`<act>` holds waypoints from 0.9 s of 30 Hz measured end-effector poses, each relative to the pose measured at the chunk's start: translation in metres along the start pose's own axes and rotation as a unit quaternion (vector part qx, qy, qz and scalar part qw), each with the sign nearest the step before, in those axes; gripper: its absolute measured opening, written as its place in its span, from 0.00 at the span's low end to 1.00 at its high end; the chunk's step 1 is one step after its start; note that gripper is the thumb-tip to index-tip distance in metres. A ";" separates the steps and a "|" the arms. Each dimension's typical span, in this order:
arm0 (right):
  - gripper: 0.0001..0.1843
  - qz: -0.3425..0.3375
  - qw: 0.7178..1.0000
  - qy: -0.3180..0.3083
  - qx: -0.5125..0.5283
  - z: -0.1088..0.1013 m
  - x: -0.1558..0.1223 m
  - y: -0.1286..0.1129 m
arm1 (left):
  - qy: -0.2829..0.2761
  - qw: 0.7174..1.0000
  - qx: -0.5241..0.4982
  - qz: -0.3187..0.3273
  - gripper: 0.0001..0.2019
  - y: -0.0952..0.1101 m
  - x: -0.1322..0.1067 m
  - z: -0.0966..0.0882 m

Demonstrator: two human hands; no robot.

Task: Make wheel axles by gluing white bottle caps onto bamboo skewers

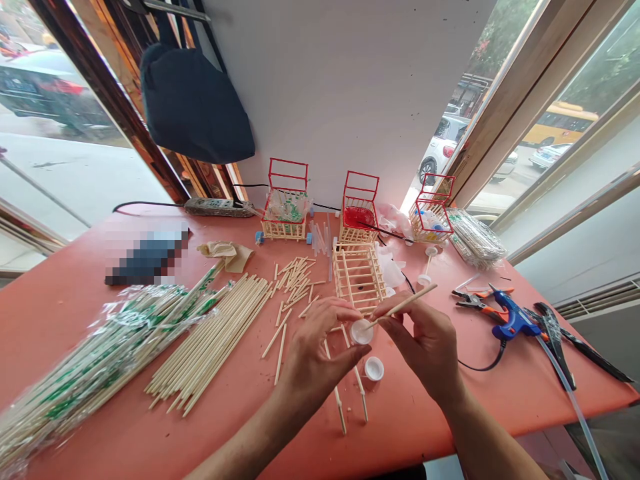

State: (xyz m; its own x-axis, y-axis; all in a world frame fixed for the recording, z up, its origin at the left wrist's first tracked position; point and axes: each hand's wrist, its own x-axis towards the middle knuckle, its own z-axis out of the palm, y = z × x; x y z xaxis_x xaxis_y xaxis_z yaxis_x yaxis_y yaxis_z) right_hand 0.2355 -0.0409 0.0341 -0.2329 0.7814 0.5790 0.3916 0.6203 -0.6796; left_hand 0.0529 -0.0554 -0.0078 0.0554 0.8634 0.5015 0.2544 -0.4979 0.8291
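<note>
My left hand (320, 343) pinches a small white plastic cap (361, 333) between thumb and fingers. Closed round a short wooden stick (407, 301), my right hand (425, 343) brings the stick's end to the cap's middle; whether it is stuck in, I cannot tell. A second white cap (374, 369) lies on the table just below. Under and beside my left hand run two thin wooden sticks (359, 387). Behind my hands stands a small crate frame made of sticks (363, 273).
Loose skewers (215, 347) and a plastic-wrapped bundle (115, 353) lie left, with cut stick pieces (295, 287) nearby. Three red-framed stick baskets (285, 227) stand at the back. A blue glue gun (515, 317) and pliers (475, 303) are at right on the red table (240, 433).
</note>
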 end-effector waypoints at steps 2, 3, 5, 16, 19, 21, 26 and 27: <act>0.05 0.000 1.000 0.002 -0.003 0.000 0.000 0.000 | 0.000 1.000 0.000 0.001 0.12 0.000 0.000 0.000; 0.06 0.000 1.000 0.002 -0.004 0.000 0.000 -0.001 | 0.000 1.000 -0.001 0.002 0.13 0.000 0.000 0.000; 0.06 0.001 1.000 0.002 -0.008 -0.001 0.001 -0.001 | -0.001 1.000 -0.002 0.002 0.13 0.000 0.000 0.000; 0.05 0.004 1.000 -0.030 0.004 0.001 0.002 0.004 | -0.011 1.000 -0.002 -0.003 0.15 0.002 0.000 0.000; 0.07 -0.003 0.999 -0.038 0.013 0.003 0.002 0.006 | -0.019 1.000 -0.010 -0.010 0.14 0.002 0.000 0.000; 0.08 -0.006 0.999 -0.040 0.016 0.004 0.002 0.007 | -0.020 1.000 -0.016 -0.012 0.14 0.001 0.000 0.001; 0.09 -0.005 0.999 -0.041 0.009 0.004 0.001 0.006 | -0.013 1.000 -0.021 -0.012 0.15 -0.001 -0.002 0.002; 0.09 -0.004 0.999 -0.041 0.007 0.004 0.000 0.007 | -0.013 1.000 -0.021 -0.011 0.15 -0.001 -0.002 0.002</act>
State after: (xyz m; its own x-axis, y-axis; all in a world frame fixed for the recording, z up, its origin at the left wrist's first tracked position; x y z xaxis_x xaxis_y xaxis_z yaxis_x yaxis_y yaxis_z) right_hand 0.2344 -0.0365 0.0280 -0.3081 0.7788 0.5463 0.3771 0.6272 -0.6815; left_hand 0.0549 -0.0562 -0.0100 0.0752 0.8756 0.4771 0.2141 -0.4815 0.8499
